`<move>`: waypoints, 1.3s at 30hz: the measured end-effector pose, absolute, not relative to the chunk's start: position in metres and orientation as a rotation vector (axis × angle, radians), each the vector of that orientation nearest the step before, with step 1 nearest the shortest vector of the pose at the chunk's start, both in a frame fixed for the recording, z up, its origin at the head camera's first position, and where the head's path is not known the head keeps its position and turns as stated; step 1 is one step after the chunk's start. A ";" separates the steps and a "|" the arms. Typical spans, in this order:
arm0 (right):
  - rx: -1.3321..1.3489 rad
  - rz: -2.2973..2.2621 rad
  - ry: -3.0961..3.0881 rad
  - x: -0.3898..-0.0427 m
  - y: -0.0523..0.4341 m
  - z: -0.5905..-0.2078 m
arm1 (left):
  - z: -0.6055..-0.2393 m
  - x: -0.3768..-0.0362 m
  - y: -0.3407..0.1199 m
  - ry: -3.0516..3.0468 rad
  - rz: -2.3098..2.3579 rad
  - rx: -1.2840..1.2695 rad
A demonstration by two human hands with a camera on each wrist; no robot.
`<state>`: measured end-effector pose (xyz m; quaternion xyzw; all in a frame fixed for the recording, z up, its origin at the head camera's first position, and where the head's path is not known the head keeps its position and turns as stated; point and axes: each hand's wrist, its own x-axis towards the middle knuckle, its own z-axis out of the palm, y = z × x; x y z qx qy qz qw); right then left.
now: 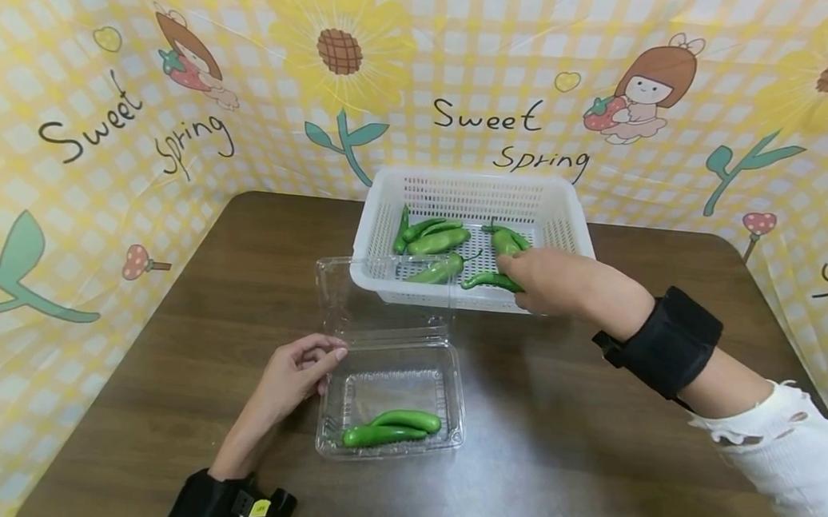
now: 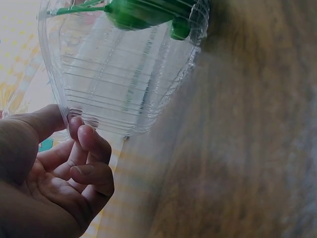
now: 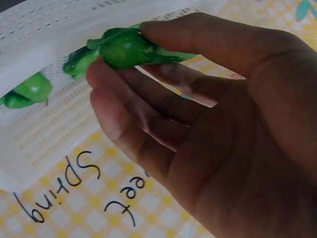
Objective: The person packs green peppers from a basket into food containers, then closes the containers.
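Note:
My left hand (image 1: pixel 301 375) pinches the left rim of a clear plastic clamshell box (image 1: pixel 396 353) between thumb and fingertips; the left wrist view shows the same grip. Two green peppers (image 1: pixel 391 429) lie side by side along the near edge of the box, whose hinged lid (image 1: pixel 335 297) stands raised at the back. Over the right part of a white perforated basket (image 1: pixel 367 247), my right hand (image 1: pixel 549 280) holds a green pepper (image 3: pixel 121 49) between thumb and fingertips. Its stem end points away from the palm in the right wrist view.
Several more green peppers (image 1: pixel 438 242) lie in the basket, mostly at its left side. The raised lid overlaps the basket's front left corner in the head view. Behind the brown wooden table (image 1: pixel 239 278) hangs a yellow checked cloth (image 1: pixel 428 51).

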<state>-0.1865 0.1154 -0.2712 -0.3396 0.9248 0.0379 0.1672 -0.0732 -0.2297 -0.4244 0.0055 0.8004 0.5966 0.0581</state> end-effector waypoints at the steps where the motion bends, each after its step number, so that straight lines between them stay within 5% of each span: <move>1: -0.981 0.104 2.633 -0.184 0.115 -0.271 | -0.424 -0.073 -0.230 2.426 1.808 0.016; 39: -1.337 -0.048 2.501 -0.128 0.064 -0.279 | -0.426 -0.072 -0.230 2.451 1.777 -0.002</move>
